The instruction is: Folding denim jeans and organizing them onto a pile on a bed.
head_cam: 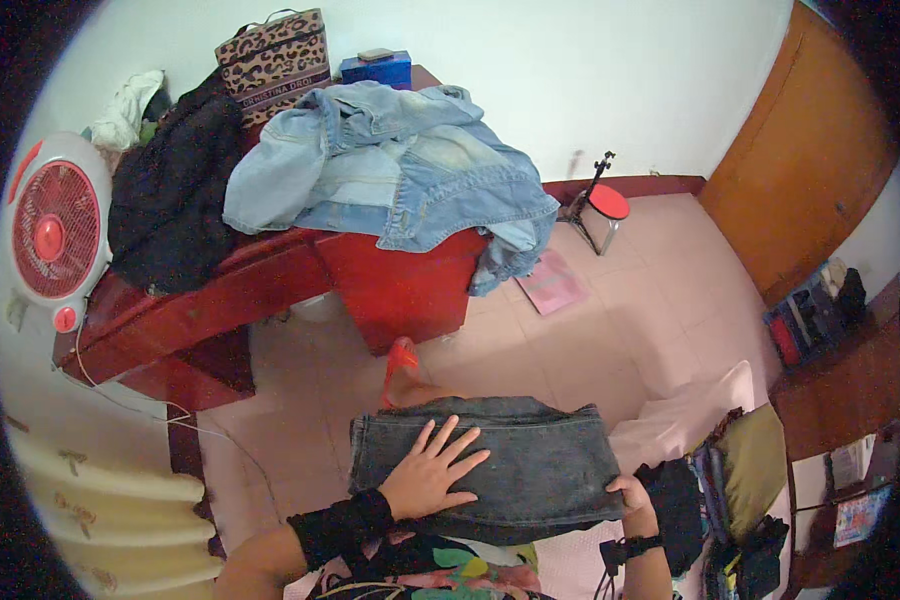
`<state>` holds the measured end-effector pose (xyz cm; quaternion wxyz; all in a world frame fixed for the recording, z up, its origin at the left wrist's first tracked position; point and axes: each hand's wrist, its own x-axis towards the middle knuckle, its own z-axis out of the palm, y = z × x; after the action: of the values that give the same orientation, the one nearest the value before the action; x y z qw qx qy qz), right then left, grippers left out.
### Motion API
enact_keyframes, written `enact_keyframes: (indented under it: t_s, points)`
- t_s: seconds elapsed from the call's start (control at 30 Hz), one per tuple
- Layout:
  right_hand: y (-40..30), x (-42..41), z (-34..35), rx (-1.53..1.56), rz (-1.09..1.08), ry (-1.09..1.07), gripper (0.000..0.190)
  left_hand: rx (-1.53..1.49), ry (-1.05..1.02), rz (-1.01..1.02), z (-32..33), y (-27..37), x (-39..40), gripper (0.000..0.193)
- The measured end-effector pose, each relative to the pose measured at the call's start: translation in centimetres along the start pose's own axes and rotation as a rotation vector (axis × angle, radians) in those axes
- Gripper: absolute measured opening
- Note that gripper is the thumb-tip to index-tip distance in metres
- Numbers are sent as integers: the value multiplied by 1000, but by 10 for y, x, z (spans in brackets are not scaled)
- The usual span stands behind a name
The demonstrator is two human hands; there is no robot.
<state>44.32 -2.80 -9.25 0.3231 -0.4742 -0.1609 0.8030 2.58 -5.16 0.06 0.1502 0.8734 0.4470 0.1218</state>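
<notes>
A folded piece of dark grey denim [532, 457], probably jeans, lies across my lap in the head view. My left hand [436, 472] rests flat on its upper face with the fingers spread. At the right end, my right hand [631, 496] grips the denim's edge, thumb on top and the other fingers hidden beneath. Below the denim, floral fabric [465, 570] shows over my lap. A black band is around each wrist.
A red wooden desk [412, 292] ahead bears a light-blue denim jacket [420, 165], black cloth [176, 187], a leopard-print bag [277, 64] and a fan [56, 225]. Folded clothes [742, 465] are stacked at my right. A red stool [607, 202] and a small tripod [589, 202] stand farther off.
</notes>
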Motion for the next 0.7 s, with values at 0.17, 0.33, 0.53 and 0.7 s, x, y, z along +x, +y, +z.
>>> enact_keyframes:
  t_s: [0.17, 0.33, 0.53, 0.7]
  points:
    - [3, 2, 18, 118, -93, 61, 62, 7, -9, -18, 1, -1, 0, 68]
    - [11, 11, -1, 80, -131, 46, 63, 8, -26, -35, -3, 1, -2, 67]
    - [-5, -6, 33, 267, -114, 145, 60, 17, -25, -45, -5, 3, -1, 64]
    - [-35, -30, 81, 23, -176, 116, 66, 13, -35, -50, -4, 2, -1, 64]
